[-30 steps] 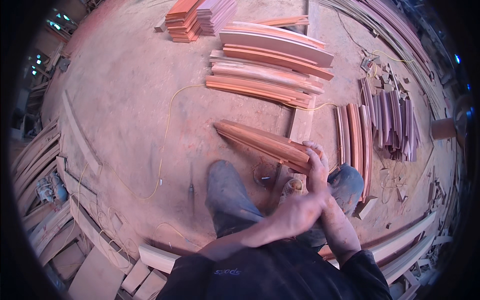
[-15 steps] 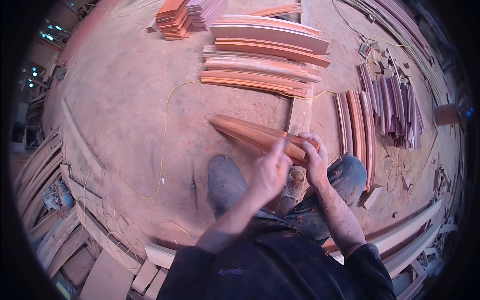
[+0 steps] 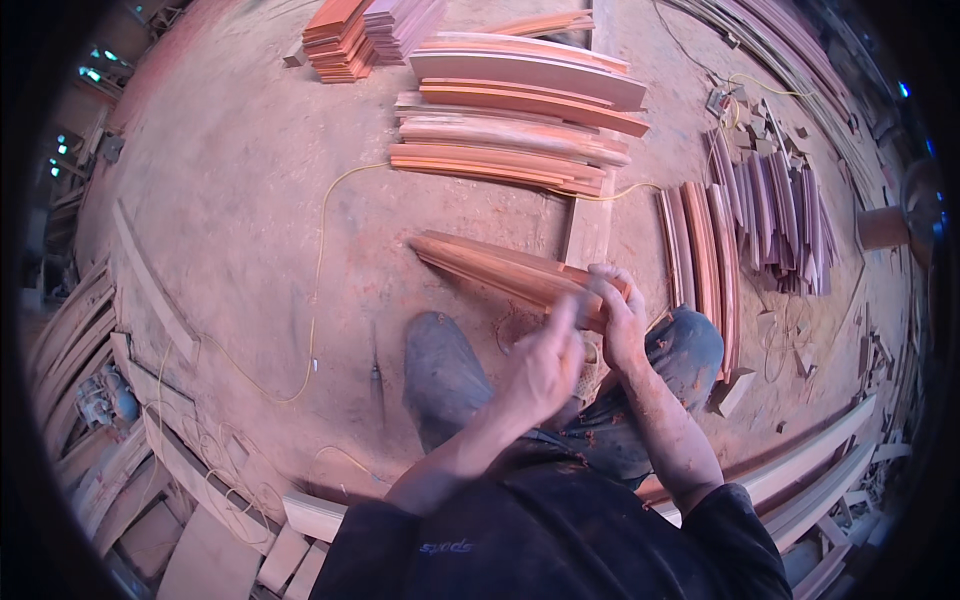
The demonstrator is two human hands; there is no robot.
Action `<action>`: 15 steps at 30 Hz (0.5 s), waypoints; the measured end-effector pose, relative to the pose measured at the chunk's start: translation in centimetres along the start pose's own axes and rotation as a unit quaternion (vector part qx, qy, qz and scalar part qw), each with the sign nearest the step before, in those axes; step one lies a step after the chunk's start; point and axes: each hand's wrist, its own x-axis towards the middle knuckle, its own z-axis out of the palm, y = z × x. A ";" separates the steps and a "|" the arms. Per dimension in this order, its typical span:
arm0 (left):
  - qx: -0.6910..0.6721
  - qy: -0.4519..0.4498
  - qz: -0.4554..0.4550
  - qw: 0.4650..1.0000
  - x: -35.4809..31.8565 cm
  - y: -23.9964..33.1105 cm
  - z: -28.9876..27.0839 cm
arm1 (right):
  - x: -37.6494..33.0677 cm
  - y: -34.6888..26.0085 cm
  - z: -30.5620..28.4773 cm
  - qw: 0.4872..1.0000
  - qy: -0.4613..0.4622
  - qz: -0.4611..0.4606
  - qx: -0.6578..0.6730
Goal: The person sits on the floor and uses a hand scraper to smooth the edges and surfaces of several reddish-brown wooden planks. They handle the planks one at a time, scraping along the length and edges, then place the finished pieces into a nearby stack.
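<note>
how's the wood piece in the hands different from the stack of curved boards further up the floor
The wood piece is a single narrow strip, while the stack of curved boards holds many wider ones. The piece is raised at one end by the right hand, with the left hand beside it; the stack lies flat on the floor, untouched. Both are reddish wood with a gentle curve.

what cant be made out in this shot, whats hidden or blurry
- Head view: near end of the curved wood strip is hidden behind both hands.
- Left hand is motion-blurred; its grip cannot be told.
- Right hand: fingertips wrap out of sight.
- Small tool on the floor is too small to identify.
</note>
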 end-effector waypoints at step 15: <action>-0.106 -0.046 0.083 0.990 -1.6 3.0 0.2 | 0.1 1.1 -0.3 0.994 -0.082 -0.059 -0.038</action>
